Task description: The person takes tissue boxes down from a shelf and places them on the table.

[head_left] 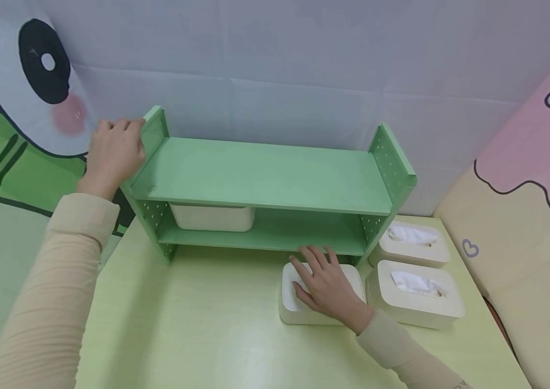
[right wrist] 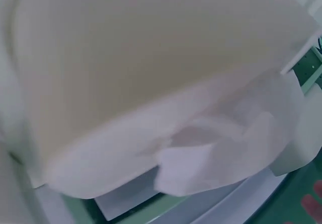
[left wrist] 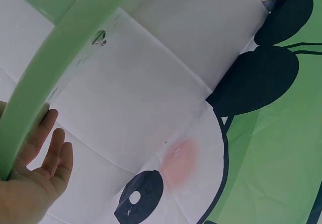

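Observation:
A green two-tier shelf [head_left: 265, 173] stands on the table. My left hand [head_left: 115, 154] holds the upper edge of its left side panel; in the left wrist view the hand [left wrist: 43, 168] has the green panel [left wrist: 60, 58] between thumb and fingers, the other fingers loosely bent. My right hand [head_left: 326, 283] is over a white tissue box [head_left: 290, 310] in front of the shelf's right end, fingers spread and slightly bent above the lid. The right wrist view has a pale tissue box [right wrist: 151, 58] close up with a tissue [right wrist: 226, 148], and blurred fingertips [right wrist: 313, 204] at the lower right.
Two more white tissue boxes [head_left: 416, 319] [head_left: 413, 251] stand right of the shelf, one behind the other. A white container [head_left: 213, 219] sits at the left on the lower tier. Printed cloth [head_left: 275, 48] hangs behind, and a cream panel [head_left: 513, 270] borders the right.

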`<action>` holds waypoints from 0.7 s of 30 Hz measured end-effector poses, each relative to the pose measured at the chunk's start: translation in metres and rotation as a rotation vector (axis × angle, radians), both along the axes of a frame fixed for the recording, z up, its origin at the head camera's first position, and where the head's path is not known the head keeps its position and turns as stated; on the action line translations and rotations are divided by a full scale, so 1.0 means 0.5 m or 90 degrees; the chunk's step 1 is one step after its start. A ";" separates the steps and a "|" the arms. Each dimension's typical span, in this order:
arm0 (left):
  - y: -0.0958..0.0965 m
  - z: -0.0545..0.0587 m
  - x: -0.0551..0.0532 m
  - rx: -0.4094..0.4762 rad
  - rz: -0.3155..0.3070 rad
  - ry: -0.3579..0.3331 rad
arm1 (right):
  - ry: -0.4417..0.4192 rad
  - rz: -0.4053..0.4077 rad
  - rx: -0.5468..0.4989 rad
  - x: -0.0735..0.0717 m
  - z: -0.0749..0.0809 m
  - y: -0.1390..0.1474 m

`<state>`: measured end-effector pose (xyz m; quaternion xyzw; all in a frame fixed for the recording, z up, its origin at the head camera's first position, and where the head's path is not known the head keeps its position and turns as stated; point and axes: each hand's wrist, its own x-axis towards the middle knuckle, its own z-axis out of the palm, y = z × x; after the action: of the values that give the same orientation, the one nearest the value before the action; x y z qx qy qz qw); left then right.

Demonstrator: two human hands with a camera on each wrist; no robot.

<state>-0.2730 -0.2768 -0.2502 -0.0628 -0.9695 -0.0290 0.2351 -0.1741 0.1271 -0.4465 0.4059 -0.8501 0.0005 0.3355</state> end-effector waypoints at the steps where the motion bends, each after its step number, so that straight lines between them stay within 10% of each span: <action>1: 0.000 0.000 -0.001 -0.001 -0.001 0.003 | 0.002 -0.003 0.003 -0.006 0.003 -0.008; 21: 0.009 -0.003 0.003 0.003 -0.003 0.018 | 0.022 -0.045 0.078 -0.089 0.049 -0.178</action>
<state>-0.2715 -0.2723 -0.2519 -0.0647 -0.9658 -0.0308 0.2490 -0.2189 0.0381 -0.4217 0.3953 -0.8565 -0.0702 0.3244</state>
